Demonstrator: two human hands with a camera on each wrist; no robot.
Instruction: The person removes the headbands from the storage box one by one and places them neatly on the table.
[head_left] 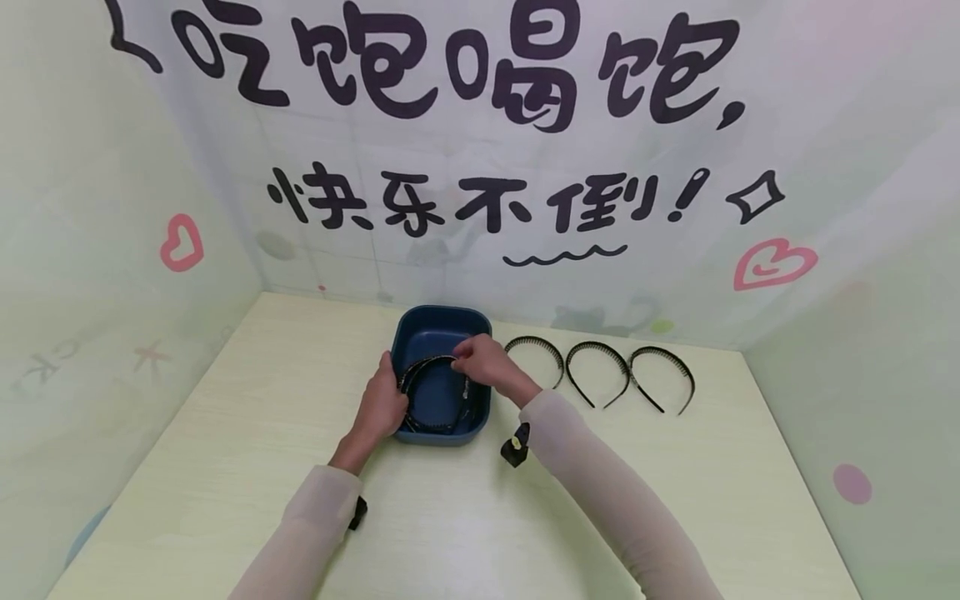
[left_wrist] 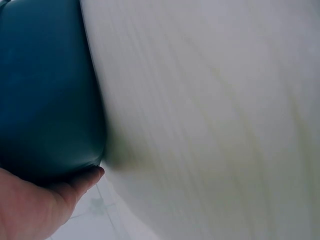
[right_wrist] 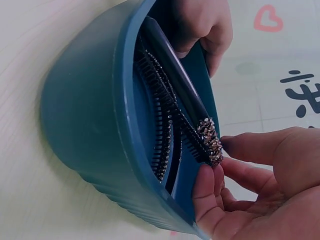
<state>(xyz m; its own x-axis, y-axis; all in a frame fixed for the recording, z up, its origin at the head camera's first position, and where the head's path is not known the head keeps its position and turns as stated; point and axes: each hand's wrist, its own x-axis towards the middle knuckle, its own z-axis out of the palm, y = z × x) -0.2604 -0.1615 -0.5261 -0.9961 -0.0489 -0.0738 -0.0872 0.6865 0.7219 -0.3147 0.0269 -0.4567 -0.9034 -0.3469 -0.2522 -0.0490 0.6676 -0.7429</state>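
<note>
A deep blue plastic basin stands on the table near the back wall. My left hand grips its left wall, fingers over the rim; in the left wrist view the thumb lies along the basin's outer side. Inside the basin are black toothed headbands, some edged with small sparkling stones. Between thumb and fingertips, my right hand pinches a black headband at a part crusted with glittery stones. This headband is still within the basin's mouth, its smooth band slanting toward the left hand in the right wrist view.
Right of the basin, three black toothed headbands lie in a row: a near one partly behind my right hand, a middle one and a far-right one. A printed cloth wall rises behind the pale wooden table.
</note>
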